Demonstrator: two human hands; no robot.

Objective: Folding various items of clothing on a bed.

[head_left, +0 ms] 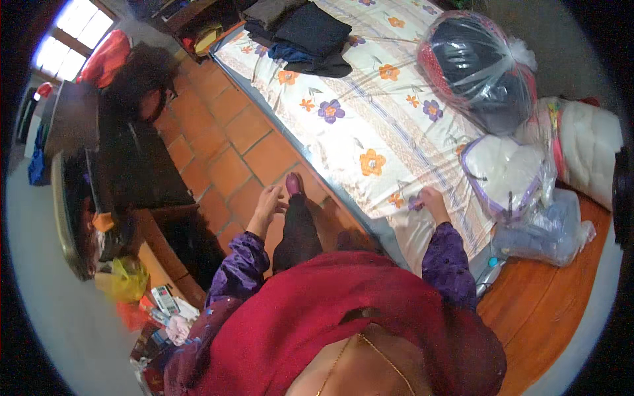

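Observation:
My left hand [268, 203] hangs over the tiled floor beside my leg, its fingers loosely bent and apart with nothing in them. Over the near corner of the bed is my right hand [432, 203], fingers also bent and apart. Its fingertips are in front of a purple printed flower on the bed sheet [337, 155]; whether they touch the cloth I cannot make out. The sheet is white with orange and purple flowers, and its near end hangs in folds below my right hand. Both forearms wear shiny purple sleeves.
Folded dark clothes [310, 36] lie on the bed's far left. A clear bag of dark and red cloth [479, 69], a purple-edged white package [505, 168] and a clear plastic bag [548, 228] line the right. Dark furniture [135, 171] stands left of the tiled floor [231, 142].

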